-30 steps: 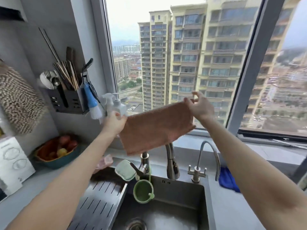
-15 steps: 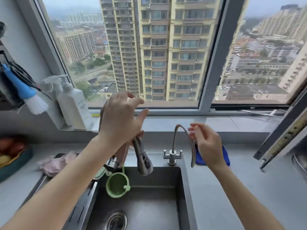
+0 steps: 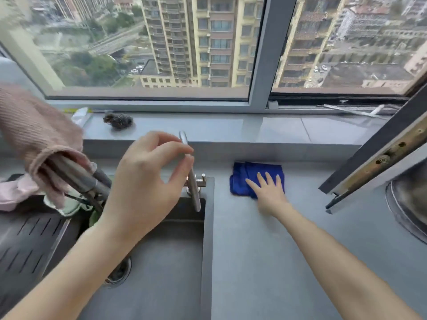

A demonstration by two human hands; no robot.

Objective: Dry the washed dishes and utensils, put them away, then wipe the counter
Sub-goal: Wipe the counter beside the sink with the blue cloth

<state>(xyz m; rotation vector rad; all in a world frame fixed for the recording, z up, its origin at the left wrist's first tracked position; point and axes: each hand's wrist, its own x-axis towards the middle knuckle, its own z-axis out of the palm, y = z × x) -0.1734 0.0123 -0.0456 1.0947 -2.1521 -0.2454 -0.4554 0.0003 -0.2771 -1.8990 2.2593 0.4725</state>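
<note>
Right hand [image 3: 269, 192] is laid flat, fingers straight and slightly spread, on a blue cloth [image 3: 245, 179]; nothing is gripped. This cloth is bunched on the grey counter [image 3: 265, 262], near its back edge and just beside the right rim of the sink [image 3: 161, 262]. Left hand [image 3: 143, 181] is raised over the sink with fingers loosely curled, and nothing is seen held in it; it is viewed in front of a slim gooseneck tap [image 3: 195, 195], and contact with that tap cannot be confirmed. A pinkish-brown towel [image 3: 34, 130] is draped over the pull-out faucet [image 3: 78, 176] at the sink's back left corner. A steel scourer [image 3: 118, 120] is noted on the window sill [image 3: 231, 128], behind the sink. A slotted drain board [image 3: 25, 239] is set at the sink's left side, with a pale pink cloth [image 3: 11, 192] at its far edge. A metal pan [image 3: 409, 199] is partly seen at the counter's right edge.
</note>
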